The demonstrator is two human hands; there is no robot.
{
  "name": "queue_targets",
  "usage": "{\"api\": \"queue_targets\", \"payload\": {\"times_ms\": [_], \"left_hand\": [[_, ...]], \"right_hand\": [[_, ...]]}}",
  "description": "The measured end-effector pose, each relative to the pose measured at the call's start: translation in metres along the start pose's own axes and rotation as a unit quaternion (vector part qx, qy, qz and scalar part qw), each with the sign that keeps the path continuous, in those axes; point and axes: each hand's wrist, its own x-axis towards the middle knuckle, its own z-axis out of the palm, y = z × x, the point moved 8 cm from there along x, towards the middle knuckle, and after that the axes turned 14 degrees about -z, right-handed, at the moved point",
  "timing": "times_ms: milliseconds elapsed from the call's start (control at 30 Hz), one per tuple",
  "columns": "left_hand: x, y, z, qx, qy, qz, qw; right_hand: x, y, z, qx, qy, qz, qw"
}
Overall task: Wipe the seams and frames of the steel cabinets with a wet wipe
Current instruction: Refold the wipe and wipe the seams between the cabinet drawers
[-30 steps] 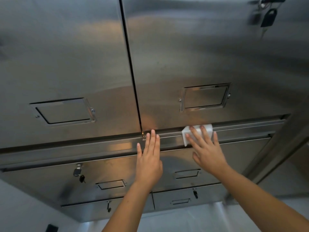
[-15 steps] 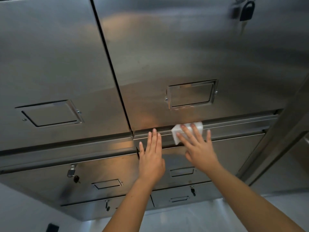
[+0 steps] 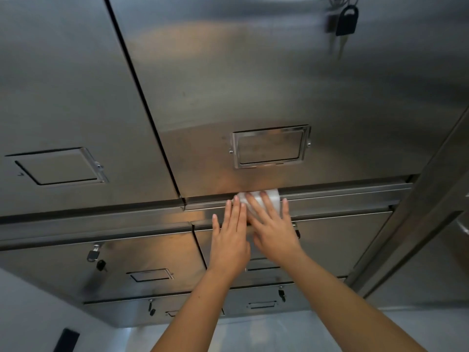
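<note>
R hand [image 3: 274,229] lies flat, fingers straight, pressing the wet wipe [image 3: 271,195] onto the horiz. frame rail [image 3: 342,199] of the steel cabinets [image 3: 228,72]; wipe sits at the hand's 12 o'clock. L hand [image 3: 229,240] is flat too w/ straight fingers on the rail, touching R hand at its 9 o'clock. A label holder [image 3: 270,147] is at the wipe's 12 o'clock, a padlock [image 3: 346,20] toward 1 o'clock.

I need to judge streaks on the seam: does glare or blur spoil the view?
Head view: warm glare smears the steel cabinets just above the wet wipe, which looks softly blurred under the right hand; wide-angle distortion slants the door edges.
</note>
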Motion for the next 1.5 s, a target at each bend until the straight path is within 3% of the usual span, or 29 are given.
{"api": "queue_targets", "payload": {"times_ms": [67, 200, 433, 533, 633, 833, 1000, 1167, 1267, 1500], "left_hand": [[-0.001, 0.003, 0.005, 0.002, -0.044, -0.014, 0.999], [-0.001, 0.017, 0.009, 0.013, -0.041, -0.03, 0.999], [0.0, 0.055, 0.018, 0.034, 0.027, 0.016, 0.999], [0.002, 0.069, 0.018, 0.037, 0.047, 0.014, 0.998], [0.005, 0.083, 0.022, 0.045, 0.048, 0.021, 0.998], [0.009, 0.109, 0.03, 0.033, 0.062, 0.035, 0.997], [0.008, 0.127, 0.034, 0.009, 0.079, 0.033, 0.996], [0.008, 0.143, 0.038, 0.012, 0.118, 0.044, 0.992], [0.007, 0.14, 0.038, 0.005, 0.134, 0.039, 0.99], [0.007, 0.156, 0.033, 0.036, 0.155, 0.058, 0.986]], "right_hand": [[-0.021, 0.024, 0.002, -0.013, 0.004, -0.002, 1.0], [-0.066, 0.078, -0.001, -0.025, 0.026, 0.03, 0.999], [-0.066, 0.075, 0.002, 0.018, 0.041, 0.072, 0.996], [-0.062, 0.074, 0.0, 0.006, 0.051, 0.041, 0.998], [-0.078, 0.097, 0.003, -0.023, 0.035, 0.004, 0.999], [-0.13, 0.162, 0.002, -0.036, 0.015, 0.063, 0.997], [-0.113, 0.136, 0.004, -0.004, 0.011, 0.091, 0.996], [-0.096, 0.12, 0.001, -0.016, 0.028, 0.038, 0.999], [-0.116, 0.148, 0.005, -0.038, 0.007, 0.018, 0.999], [-0.163, 0.206, 0.002, -0.041, -0.016, 0.072, 0.996]]}}
